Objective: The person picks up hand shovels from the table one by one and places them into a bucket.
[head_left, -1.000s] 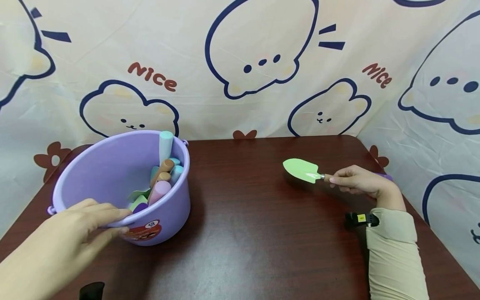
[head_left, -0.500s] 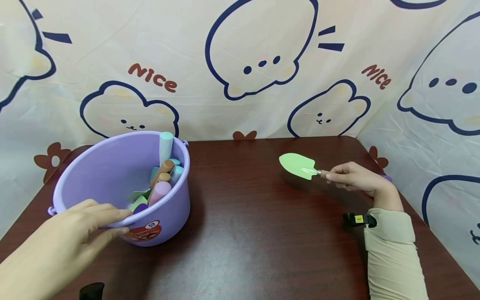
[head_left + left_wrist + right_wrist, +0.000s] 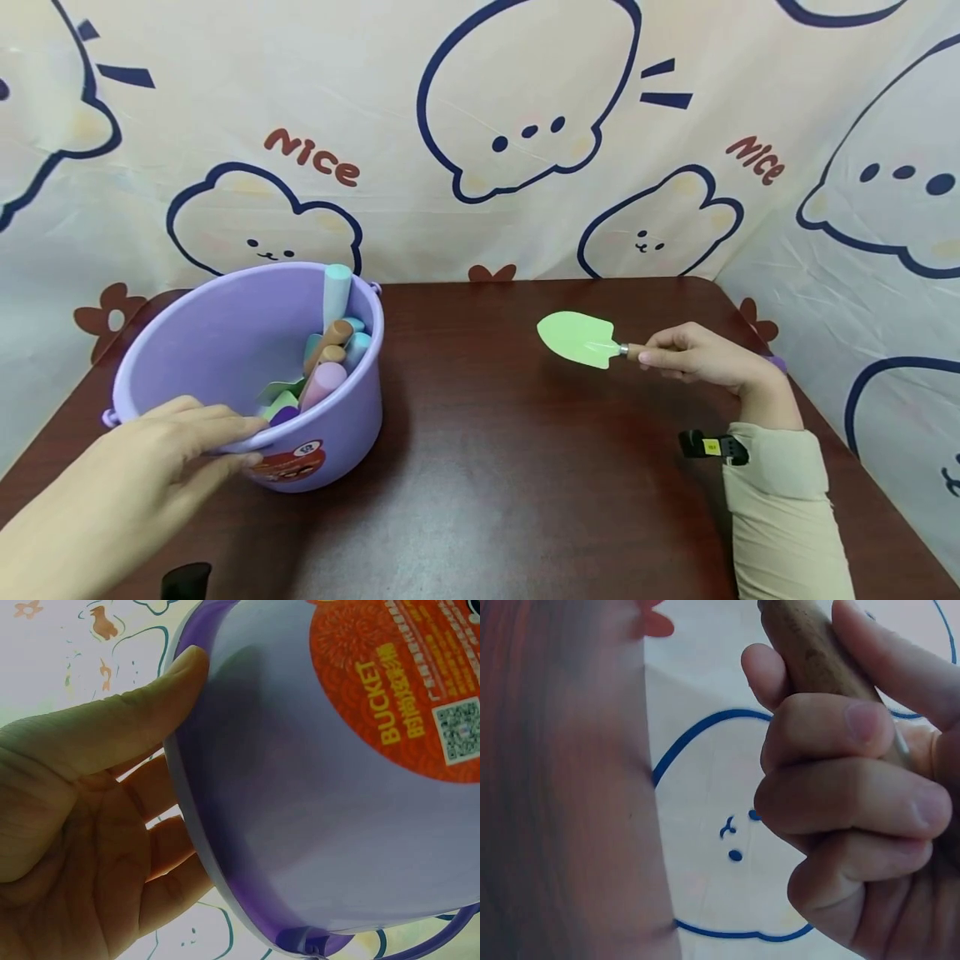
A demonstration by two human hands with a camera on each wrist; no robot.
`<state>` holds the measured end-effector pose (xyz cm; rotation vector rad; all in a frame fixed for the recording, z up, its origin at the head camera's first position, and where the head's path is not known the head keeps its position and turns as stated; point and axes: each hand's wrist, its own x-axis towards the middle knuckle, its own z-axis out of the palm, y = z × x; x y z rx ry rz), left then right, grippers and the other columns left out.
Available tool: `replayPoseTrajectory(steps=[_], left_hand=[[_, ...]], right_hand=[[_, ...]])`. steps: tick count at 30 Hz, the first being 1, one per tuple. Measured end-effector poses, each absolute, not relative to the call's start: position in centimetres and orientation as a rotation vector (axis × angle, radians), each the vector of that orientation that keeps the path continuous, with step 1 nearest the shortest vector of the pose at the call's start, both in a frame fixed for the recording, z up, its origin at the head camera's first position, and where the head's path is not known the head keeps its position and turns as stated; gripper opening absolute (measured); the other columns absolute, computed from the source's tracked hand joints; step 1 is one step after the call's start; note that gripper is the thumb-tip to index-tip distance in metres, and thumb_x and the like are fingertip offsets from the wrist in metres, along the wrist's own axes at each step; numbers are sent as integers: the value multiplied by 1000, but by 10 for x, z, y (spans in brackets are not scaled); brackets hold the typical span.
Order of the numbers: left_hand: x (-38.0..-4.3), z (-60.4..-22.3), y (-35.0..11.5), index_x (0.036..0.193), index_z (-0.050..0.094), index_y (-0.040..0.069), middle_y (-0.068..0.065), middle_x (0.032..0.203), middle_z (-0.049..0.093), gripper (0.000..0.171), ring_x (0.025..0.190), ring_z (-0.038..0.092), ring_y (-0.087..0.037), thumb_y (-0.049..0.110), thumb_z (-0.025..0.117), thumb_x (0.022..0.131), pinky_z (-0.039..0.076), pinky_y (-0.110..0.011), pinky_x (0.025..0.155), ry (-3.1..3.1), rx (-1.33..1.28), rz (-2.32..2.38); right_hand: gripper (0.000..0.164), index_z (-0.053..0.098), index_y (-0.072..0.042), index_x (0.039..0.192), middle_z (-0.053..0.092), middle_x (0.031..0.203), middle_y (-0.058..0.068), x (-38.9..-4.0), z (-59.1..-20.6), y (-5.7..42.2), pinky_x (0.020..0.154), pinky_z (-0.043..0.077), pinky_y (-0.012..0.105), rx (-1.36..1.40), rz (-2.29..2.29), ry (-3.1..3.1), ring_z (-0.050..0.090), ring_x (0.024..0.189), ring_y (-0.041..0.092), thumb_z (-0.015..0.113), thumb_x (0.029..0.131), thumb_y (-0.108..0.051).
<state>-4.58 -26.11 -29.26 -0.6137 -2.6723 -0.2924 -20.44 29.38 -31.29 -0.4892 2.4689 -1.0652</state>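
A light purple bucket (image 3: 360,437) stands at the left of the table. My left hand (image 3: 176,450) pinches its near rim; the left wrist view has the thumb (image 3: 142,712) on the outer wall and the fingers across the rim. At the right, my right hand (image 3: 701,360) grips the wooden handle (image 3: 810,652) of a small garden trowel with a light green blade (image 3: 577,337). The blade points left, apparently raised over the table. In the right wrist view several fingers curl round that handle, while the blade is out of sight.
Inside the bucket lie a pale blue cylinder (image 3: 337,296), a pink rounded piece (image 3: 324,383), brown wooden-looking handles (image 3: 330,337) and green pieces. A purple thing (image 3: 777,363) shows partly behind the right hand. A patterned cloth (image 3: 420,225) hangs behind the table (image 3: 480,467).
My right hand has moved left with the trowel, whose blade first rose slightly and then lowered a little. The left hand keeps its hold on the bucket rim.
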Motion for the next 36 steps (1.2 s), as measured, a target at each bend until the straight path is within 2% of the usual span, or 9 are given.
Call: replayPoseTrajectory(steps=[7,15,23,28,33,36], left_hand=[[-47,-293,-259,98,77,26,18,85,62,38,79,51,-5,16,92,64,48,-21,59,-2758,-538,-307],[-48,-294,-259,98,77,27,20,85,62,37,78,49,-1,15,91,65,46,-21,59,-2746,-548,-311],[-46,-294,-260,98,77,25,18,86,63,37,80,51,-5,14,91,66,47,-22,59,-2767,-541,-317],[-46,-292,-260,100,77,25,16,87,65,34,80,53,-6,17,90,69,48,-23,60,-2824,-490,-327],[-44,-289,-257,96,77,25,18,84,63,35,77,49,-1,15,91,66,45,-21,58,-2761,-516,-333],[-43,-288,-256,96,77,24,18,84,63,35,77,49,-2,14,91,66,45,-22,58,-2758,-532,-359]], right_hand=[[25,70,1,98,39,61,1,-202,-308,279,47,37,27,-625,-1033,2439,36,51,10,62,99,-23],[24,70,1,99,38,61,-1,-200,-304,260,45,34,25,-674,-1014,2379,35,50,9,61,99,-22],[21,69,-10,90,37,60,0,-205,-295,232,48,33,25,-743,-947,2390,35,51,9,60,100,-26],[18,70,-9,94,39,61,0,-207,-289,217,48,35,25,-800,-959,2344,36,52,10,60,100,-24],[18,69,-6,94,41,63,1,-208,-281,206,48,35,25,-843,-964,2314,38,53,11,59,100,-20],[18,70,-7,95,41,62,1,-208,-277,200,48,35,25,-852,-954,2314,38,52,11,60,100,-21]])
